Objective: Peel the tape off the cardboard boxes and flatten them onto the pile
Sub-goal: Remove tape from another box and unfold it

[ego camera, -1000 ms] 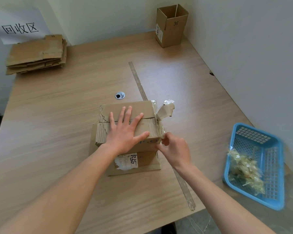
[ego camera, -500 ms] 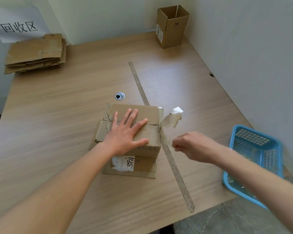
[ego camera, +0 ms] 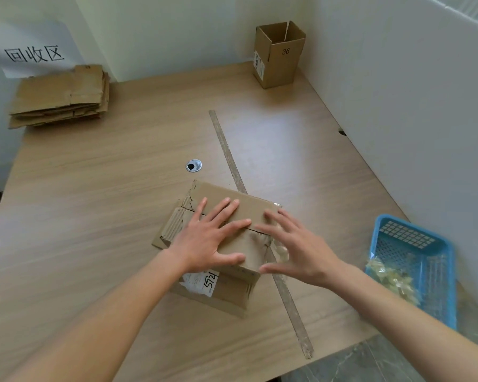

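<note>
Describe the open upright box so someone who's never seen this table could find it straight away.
Start at the wooden table and go to its far right corner, where the two white walls meet. The open box stands upright there, alone. Unlike the flattened pile at the far left or the closed box under both hands, it has 36 handwritten on its side.

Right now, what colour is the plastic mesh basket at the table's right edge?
Blue; the plastic mesh basket shows best in the head view.

Desk: wood-grain laminate, smooth, faint sheen. Box: matt brown cardboard, torn corrugation on its left edge, glossy clear tape remnants, paper label. Basket: blue plastic mesh holding crumpled glossy tape. Grommet: shiny metal.
</note>
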The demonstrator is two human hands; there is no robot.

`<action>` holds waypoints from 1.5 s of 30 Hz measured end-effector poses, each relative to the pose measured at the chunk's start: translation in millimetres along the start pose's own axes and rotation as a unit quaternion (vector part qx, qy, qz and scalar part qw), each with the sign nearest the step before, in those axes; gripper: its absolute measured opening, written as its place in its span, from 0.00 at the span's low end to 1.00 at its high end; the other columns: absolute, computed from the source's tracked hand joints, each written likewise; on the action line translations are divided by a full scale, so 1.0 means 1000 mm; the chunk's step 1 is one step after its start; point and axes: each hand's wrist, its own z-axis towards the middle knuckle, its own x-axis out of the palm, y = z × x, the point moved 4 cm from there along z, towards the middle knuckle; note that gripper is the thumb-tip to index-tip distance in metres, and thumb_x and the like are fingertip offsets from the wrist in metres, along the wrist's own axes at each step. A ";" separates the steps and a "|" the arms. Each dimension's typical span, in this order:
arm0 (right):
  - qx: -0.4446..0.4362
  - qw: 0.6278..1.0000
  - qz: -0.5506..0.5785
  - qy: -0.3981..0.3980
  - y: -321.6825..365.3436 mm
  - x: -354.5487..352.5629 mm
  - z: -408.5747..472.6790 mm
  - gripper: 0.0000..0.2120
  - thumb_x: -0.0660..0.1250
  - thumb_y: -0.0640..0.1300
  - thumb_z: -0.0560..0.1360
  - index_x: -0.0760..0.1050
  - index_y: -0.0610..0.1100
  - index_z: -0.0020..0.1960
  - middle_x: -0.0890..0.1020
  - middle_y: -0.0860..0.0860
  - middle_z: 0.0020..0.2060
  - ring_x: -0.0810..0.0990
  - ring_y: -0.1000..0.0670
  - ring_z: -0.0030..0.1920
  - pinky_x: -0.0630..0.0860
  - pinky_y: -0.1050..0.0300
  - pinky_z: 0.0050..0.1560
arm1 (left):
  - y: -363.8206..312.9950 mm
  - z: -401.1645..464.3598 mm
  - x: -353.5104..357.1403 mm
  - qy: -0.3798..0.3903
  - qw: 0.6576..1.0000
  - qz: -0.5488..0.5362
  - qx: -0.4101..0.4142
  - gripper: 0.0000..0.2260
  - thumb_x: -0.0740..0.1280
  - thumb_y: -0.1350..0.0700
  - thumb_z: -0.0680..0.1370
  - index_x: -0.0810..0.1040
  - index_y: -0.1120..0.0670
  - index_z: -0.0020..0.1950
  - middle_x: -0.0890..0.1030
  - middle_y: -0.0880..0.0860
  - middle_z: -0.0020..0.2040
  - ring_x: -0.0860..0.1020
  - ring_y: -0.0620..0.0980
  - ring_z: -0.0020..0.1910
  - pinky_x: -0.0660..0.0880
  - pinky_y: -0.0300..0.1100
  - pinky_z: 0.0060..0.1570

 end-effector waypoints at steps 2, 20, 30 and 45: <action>0.005 0.999 0.023 -0.049 -0.006 -0.004 -0.001 0.21 0.72 0.62 0.73 0.80 0.58 0.63 0.71 0.58 0.74 0.71 0.50 0.74 0.74 0.54 0.64 | 0.000 0.000 0.001 -0.002 1.000 0.004 0.004 0.36 0.45 0.22 0.75 0.45 0.34 0.81 0.37 0.46 0.83 0.33 0.44 0.80 0.39 0.63 0.78; 0.026 0.987 0.139 -0.080 -0.057 -0.047 0.031 0.14 0.66 0.42 0.82 0.78 0.48 0.66 0.81 0.54 0.55 0.79 0.60 0.53 0.74 0.67 0.57 | -0.033 0.020 -0.012 -0.050 0.994 -0.055 -0.079 0.33 0.48 0.22 0.73 0.68 0.45 0.65 0.62 0.49 0.76 0.54 0.52 0.80 0.45 0.73 0.74; 0.079 0.973 0.215 -0.010 -0.055 -0.022 0.040 0.21 0.61 0.59 0.82 0.79 0.46 0.64 0.81 0.53 0.60 0.79 0.55 0.59 0.75 0.61 0.60 | -0.067 0.048 0.007 -0.060 0.978 -0.054 -0.194 0.36 0.52 0.27 0.75 0.46 0.37 0.80 0.39 0.47 0.83 0.34 0.57 0.81 0.29 0.75 0.67; 0.121 0.981 0.100 -0.113 -0.138 -0.076 0.016 0.06 0.69 0.48 0.80 0.84 0.53 0.53 0.83 0.55 0.58 0.78 0.51 0.63 0.71 0.58 0.62 | -0.006 0.010 -0.003 -0.025 0.999 -0.009 0.030 0.39 0.63 0.32 0.73 0.52 0.36 0.81 0.45 0.41 0.83 0.41 0.49 0.82 0.41 0.73 0.74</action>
